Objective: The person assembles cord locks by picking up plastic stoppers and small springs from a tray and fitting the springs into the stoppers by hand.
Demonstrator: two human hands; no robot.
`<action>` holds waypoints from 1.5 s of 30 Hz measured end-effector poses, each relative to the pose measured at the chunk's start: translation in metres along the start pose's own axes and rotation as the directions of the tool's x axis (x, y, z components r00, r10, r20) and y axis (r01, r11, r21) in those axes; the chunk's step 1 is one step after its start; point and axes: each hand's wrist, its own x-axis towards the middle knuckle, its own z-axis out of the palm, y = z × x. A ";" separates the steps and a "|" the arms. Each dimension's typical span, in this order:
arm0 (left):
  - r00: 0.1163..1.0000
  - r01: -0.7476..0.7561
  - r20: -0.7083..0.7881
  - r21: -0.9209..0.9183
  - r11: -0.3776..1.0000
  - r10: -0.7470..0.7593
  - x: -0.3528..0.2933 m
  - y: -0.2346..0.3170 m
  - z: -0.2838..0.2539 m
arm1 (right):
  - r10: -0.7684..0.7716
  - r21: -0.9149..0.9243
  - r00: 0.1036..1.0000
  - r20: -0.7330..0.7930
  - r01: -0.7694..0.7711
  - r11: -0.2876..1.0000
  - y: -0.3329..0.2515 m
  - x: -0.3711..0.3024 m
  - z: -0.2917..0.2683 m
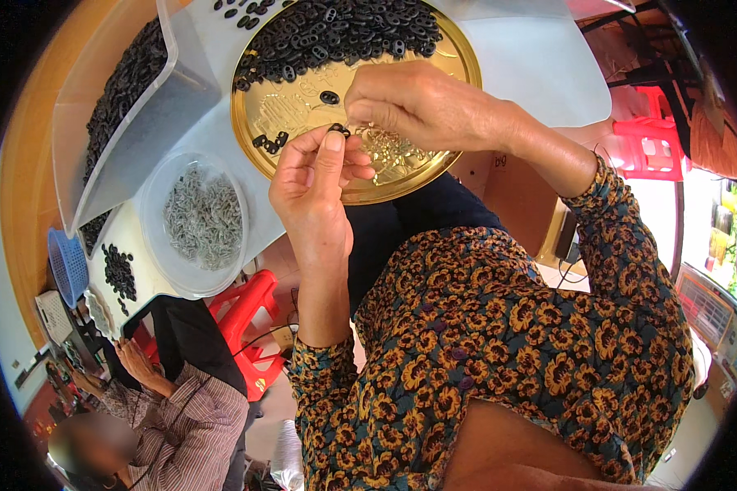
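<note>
My left hand [313, 192] pinches a small black oval two-holed piece [338, 128] between thumb and forefinger, above a round gold tray [246, 106]. Close beside it my right hand [434, 105] is closed with its fingertips together; whatever it may hold is hidden. A heap of black two-holed pieces [344, 33] covers the tray's far part. One single black piece [329, 97] lies by itself, and several more pieces [270, 142] sit at the tray's left. Beneath my right hand is a pile of small shiny metal bits [389, 151], perhaps springs.
Left of the tray stand a clear bowl [241, 237] of small silvery springs and a large clear bin [135, 139] of black pieces. A co-worker [188, 417] sits at lower left, near a blue basket [67, 266] and loose black pieces [119, 272]. Red stools [246, 327] flank the table.
</note>
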 end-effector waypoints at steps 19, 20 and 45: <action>0.990 -0.118 0.091 0.118 0.986 0.107 -0.011 -0.004 -0.002 | -0.032 0.170 0.987 0.158 0.004 0.985 -0.008 -0.003 -0.001; 0.991 -0.113 0.089 0.158 0.981 0.099 -0.011 -0.006 -0.002 | -0.030 0.167 0.987 0.157 0.004 0.986 -0.005 -0.006 0.002; 0.995 -0.076 0.080 0.184 0.980 0.062 -0.005 0.012 0.000 | -0.153 0.003 0.977 0.146 0.154 0.988 0.000 0.004 -0.008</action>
